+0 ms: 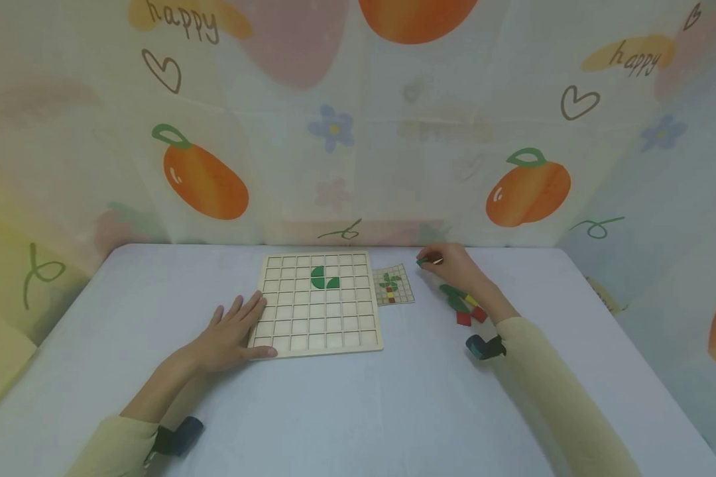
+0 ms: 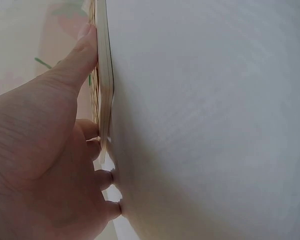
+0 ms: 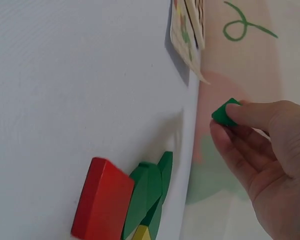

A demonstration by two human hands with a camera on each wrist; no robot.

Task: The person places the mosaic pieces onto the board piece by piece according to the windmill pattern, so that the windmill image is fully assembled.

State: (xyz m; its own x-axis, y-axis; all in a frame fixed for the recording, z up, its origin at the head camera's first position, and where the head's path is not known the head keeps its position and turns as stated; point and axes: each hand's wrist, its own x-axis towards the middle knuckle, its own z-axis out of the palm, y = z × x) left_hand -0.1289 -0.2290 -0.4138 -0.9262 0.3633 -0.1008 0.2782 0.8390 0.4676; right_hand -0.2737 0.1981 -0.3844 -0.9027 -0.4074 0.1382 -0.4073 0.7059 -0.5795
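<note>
A pale wooden grid board (image 1: 316, 324) lies on the white table, with a few curved green blocks (image 1: 318, 273) in its upper middle cells. My left hand (image 1: 229, 338) rests at the board's left edge, fingers spread, thumb over the lower left corner. Beyond the board's right side, my right hand (image 1: 456, 268) pinches a small green block (image 3: 222, 114) between thumb and fingers, held above the table. Part of that block is covered by the thumb. Below this hand is a loose pile of green blocks (image 1: 455, 301), red blocks (image 1: 463, 318) and a yellow block (image 1: 471, 301).
A small pattern card (image 1: 402, 295) sits against the board's right edge, showing a green, red and yellow design on a grid. Behind the table (image 1: 346, 417) hangs a printed cloth (image 1: 382, 185) with oranges and flowers. Each wrist wears a dark camera (image 1: 482, 346).
</note>
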